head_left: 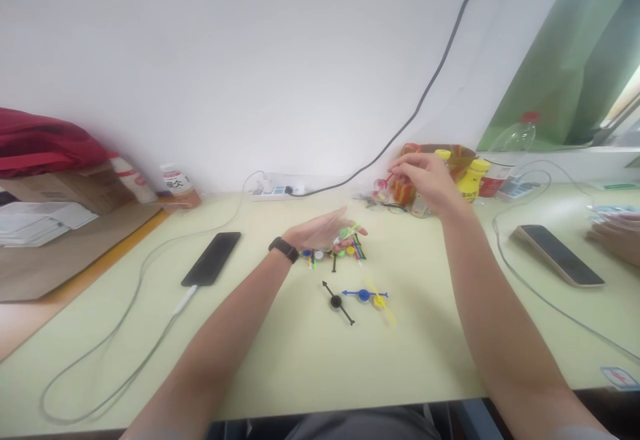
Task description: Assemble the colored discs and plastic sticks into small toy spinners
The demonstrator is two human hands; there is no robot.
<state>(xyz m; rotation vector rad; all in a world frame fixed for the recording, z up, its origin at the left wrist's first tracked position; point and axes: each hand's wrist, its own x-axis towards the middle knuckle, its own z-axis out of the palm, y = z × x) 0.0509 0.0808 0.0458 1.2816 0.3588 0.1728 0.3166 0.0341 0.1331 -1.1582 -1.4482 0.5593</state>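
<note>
My left hand (325,231) lies palm up over the middle of the desk, fingers stretched out, with a small green piece on a thin stick resting on its fingertips. Below it sits a pile of small coloured discs and sticks (334,253). My right hand (425,180) is raised near the back of the desk, fingers pinched on a small red piece (384,183). Three assembled spinning tops lie nearer to me: a black one (337,302), a blue one (363,294) and a yellow one (380,301).
A black phone (211,258) on a white cable lies at left, another phone (556,254) at right. A power strip (273,191), bottles (470,183) and a snack bag stand along the wall. Boxes and a red bag (45,143) sit far left. Another person's hand (617,237) shows at the right edge.
</note>
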